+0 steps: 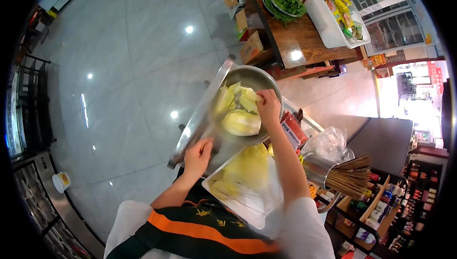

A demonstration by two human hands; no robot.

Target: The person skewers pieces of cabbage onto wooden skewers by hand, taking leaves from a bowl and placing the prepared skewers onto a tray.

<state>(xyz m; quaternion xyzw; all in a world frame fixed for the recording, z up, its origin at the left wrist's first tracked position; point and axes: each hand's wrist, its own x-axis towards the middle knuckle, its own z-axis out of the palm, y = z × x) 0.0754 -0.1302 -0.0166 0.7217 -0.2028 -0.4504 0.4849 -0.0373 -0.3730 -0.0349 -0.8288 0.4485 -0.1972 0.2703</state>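
Cabbage leaves (241,122), pale yellow-green, lie in a round metal bowl (252,74) at the far end of a metal table (197,128). The right hand (269,106) reaches over the bowl's right rim, its fingertips drawn together against the edge of one leaf; whether they pinch it firmly, I cannot tell. The left hand (199,156) is beside the table's left edge, near its close corner and well apart from the leaves. Its fingers are curled inward, and I cannot tell whether they hold anything.

Between the bowl and the person's dark, orange-striped apron (204,228) is a white tray (257,206). More yellow cabbage (247,166), partly blurred, lies towards its far side. Along the table's right side are a red packet (295,128) just beside the bowl, a clear plastic bag (328,142) and a metal container (316,168) with thin sticks (350,175) jutting out.

Beyond, a wooden table (309,44) carries leafy greens (284,1) near its left edge and a white bin (328,30) of bright packets (339,6) towards its right.
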